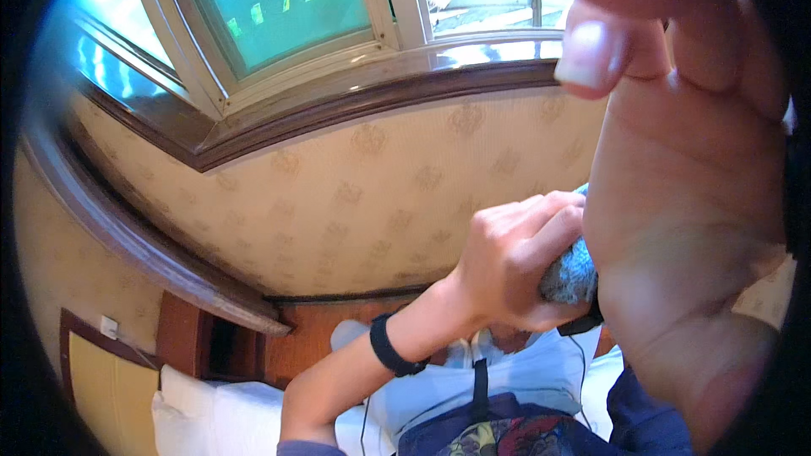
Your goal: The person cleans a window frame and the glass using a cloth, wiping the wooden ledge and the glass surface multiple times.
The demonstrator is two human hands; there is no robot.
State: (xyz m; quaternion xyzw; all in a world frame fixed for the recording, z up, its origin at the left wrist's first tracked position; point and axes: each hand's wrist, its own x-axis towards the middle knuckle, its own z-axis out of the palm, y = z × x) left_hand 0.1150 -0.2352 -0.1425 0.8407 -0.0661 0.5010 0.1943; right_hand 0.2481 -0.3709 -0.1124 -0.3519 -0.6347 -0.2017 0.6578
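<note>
My left hand (516, 259) is closed around a bunched grey-blue cloth (570, 275), in front of my body. A black band (388, 347) circles that wrist. Very close to the camera, my right hand (684, 202) fills the right side of the view, its palm side showing and its fingers bent at the top. Its fingertips are partly blurred and cut off, so I cannot see whether it grips anything. Part of the cloth is hidden behind this hand.
Ahead, a sliding window (288, 6) stands above a dark wooden sill (380, 92) and patterned wallpaper (393, 183). A curved wooden edge (146, 228) runs along the left. White bedding (215, 415) lies low left, beside a wooden cabinet (180, 335) on the wooden floor (310, 329).
</note>
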